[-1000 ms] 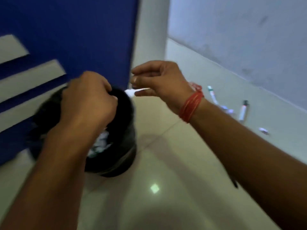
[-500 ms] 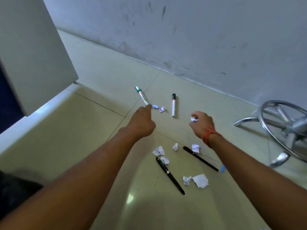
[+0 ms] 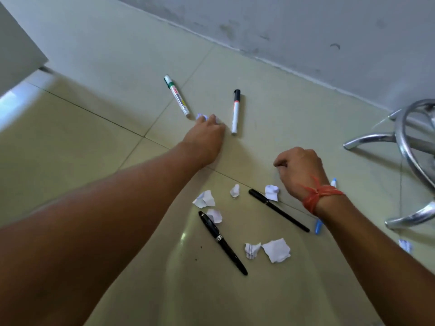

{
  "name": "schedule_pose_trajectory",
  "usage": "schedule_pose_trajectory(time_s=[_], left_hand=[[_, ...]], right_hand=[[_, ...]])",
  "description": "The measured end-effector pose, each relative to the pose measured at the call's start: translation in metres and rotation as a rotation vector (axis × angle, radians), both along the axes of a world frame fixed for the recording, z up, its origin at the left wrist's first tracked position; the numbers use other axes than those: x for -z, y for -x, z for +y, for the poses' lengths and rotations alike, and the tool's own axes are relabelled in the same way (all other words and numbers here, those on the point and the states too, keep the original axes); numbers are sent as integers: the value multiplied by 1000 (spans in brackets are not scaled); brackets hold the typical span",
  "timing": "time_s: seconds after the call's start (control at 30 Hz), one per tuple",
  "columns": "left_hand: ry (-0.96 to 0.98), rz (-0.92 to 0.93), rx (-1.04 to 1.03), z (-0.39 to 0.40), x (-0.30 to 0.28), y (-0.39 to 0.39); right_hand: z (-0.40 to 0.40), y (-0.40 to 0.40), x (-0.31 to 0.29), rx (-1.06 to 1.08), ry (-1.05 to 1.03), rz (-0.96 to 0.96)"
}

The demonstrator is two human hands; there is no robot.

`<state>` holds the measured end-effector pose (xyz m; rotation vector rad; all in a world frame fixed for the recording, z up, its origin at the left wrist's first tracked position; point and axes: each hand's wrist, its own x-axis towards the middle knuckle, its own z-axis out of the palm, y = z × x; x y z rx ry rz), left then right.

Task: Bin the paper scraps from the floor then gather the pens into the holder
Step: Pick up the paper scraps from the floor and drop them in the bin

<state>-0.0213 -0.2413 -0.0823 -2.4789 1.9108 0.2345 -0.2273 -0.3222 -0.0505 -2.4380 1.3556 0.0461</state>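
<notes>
Several crumpled white paper scraps (image 3: 276, 250) lie on the tiled floor among two black pens (image 3: 222, 242) (image 3: 279, 210). Farther off lie a green-capped marker (image 3: 176, 95) and a black-capped marker (image 3: 235, 111). My left hand (image 3: 207, 135) reaches between the markers, its fingertips on a small scrap (image 3: 201, 117); its grip is hidden. My right hand (image 3: 299, 168), with a red thread at the wrist, is curled into a fist just above the floor. The scrap that lay at its fingertips no longer shows. A blue pen (image 3: 319, 227) is half hidden under that wrist. No bin or holder is in view.
A chrome chair base (image 3: 404, 137) stands at the right edge, with another scrap (image 3: 405, 245) near its foot. A grey wall (image 3: 306, 31) runs along the back. A white panel (image 3: 18, 43) stands at the left.
A second ago both hands were over the black bin. The view has swung to the floor; my left hand slid right from the green marker onto the scrap, and my right hand closed.
</notes>
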Motion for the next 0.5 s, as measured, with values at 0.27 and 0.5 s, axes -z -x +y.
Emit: schedule_pose_trajectory(time_s=[0.27,0.5], left_hand=[[68,25,-135,22,-13,21],[166,412,-500,58,-33,24]], right_hand=[[49,6,2,-39,-119,148],[77,-31,11,-286,-113,-3]])
